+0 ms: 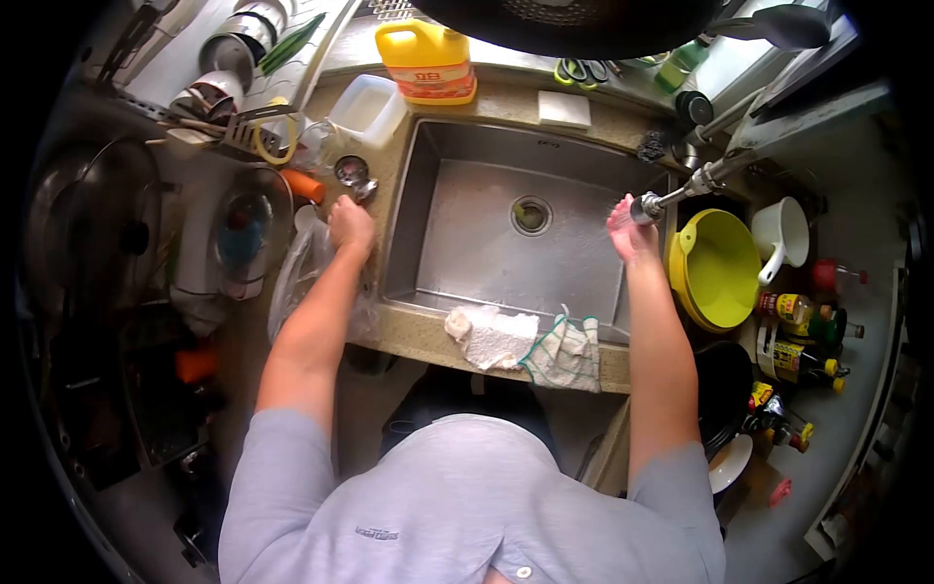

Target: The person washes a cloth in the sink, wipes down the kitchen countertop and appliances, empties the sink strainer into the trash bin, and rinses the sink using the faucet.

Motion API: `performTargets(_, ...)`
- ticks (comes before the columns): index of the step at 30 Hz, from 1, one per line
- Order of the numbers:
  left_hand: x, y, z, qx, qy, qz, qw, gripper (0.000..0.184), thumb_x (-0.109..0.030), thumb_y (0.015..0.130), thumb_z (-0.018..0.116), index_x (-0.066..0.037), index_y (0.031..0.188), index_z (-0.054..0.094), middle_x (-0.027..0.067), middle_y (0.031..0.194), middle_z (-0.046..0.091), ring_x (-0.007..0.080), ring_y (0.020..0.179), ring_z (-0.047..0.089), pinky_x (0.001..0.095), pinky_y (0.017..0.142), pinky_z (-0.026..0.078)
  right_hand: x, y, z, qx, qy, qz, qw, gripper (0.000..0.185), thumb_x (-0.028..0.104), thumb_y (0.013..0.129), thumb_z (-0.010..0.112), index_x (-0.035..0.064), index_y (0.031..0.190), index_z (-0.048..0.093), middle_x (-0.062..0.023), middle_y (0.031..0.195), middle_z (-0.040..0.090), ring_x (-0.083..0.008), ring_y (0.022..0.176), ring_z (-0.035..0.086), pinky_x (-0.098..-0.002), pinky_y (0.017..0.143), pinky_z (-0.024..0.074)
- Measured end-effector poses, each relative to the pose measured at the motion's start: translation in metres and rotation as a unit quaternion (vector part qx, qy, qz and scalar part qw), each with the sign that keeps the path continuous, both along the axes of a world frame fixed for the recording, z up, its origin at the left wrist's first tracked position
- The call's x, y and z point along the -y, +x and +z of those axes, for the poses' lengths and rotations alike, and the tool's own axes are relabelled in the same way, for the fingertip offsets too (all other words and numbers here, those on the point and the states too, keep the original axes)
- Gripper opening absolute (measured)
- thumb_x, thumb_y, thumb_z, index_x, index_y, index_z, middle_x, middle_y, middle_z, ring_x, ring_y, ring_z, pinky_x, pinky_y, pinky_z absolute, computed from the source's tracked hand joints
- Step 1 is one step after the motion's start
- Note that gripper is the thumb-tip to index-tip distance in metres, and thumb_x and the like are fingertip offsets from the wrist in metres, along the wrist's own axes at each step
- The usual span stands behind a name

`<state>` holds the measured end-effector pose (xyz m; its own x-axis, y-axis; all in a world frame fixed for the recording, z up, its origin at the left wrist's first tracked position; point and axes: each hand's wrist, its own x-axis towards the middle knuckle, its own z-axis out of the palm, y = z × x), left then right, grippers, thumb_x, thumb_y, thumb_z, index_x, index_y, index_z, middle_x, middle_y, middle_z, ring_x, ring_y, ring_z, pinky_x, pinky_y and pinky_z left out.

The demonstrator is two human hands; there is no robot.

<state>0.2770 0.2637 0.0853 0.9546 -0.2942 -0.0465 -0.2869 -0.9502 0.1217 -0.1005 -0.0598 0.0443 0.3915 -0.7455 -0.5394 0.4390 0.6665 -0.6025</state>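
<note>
My right hand (629, 234) is at the right side of the steel sink (486, 248), palm up with its fingers stretched out under the metal faucet head (647, 206). Water seems to run over the fingers. To the left of the sink, my left hand (351, 226) rests over the counter with its fingers curled, and what they hold, if anything, is hidden. Just beyond its fingertips lies a shiny round metal utensil (352, 171). An orange carrot-like piece (304, 185) and a clear plastic bag (309, 263) are beside this hand. Something greenish sits in the drain (529, 214).
A white cloth (494, 338) and a green-edged cloth (566, 355) lie on the front rim. Behind the sink stand a yellow jug (426, 63), a clear container (370, 109) and a white sponge (564, 109). Yellow-green basins (720, 268) and several bottles stand right.
</note>
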Motion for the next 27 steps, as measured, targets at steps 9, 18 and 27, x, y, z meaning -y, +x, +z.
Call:
performTargets(9,0.004,-0.014,0.007,0.145,-0.178,-0.173,0.958,0.013,-0.013,0.092,0.057,-0.004,0.102,0.058,0.0175,0.104,0.062,0.0378,0.096,0.059,0.0472,0.084,0.047,-0.006,0.003,-0.046,0.008,0.078,0.102,0.992,0.025,0.019,0.1,0.056,0.0102,0.078,0.048,0.0001,0.062,0.044,-0.0117,0.048,0.044,-0.0244,0.043,0.0348)
performTargets(18,0.111,-0.124,0.042,-0.671,-0.432,-0.052,0.6,0.014,-0.019,0.1,0.058,-0.007,0.095,0.062,-0.0026,0.065,0.053,0.0063,0.051,0.048,0.022,0.045,0.04,-0.012,0.002,-0.029,0.085,0.077,-0.062,0.991,0.027,0.024,0.098,0.056,0.003,0.114,0.058,-0.0121,0.122,0.061,-0.0306,0.119,0.056,-0.0489,0.11,0.0391)
performTargets(27,0.226,-0.247,-0.028,-0.771,-0.278,-0.11,0.563,0.021,-0.022,0.101,0.054,-0.005,0.093,0.063,-0.002,0.068,0.054,0.0084,0.054,0.048,0.0245,0.049,0.042,-0.033,-0.01,0.013,-0.155,-0.184,0.062,0.969,0.012,0.013,0.091,0.069,0.0059,0.1,0.067,-0.0047,0.099,0.069,-0.0182,0.091,0.066,-0.0337,0.078,0.0527)
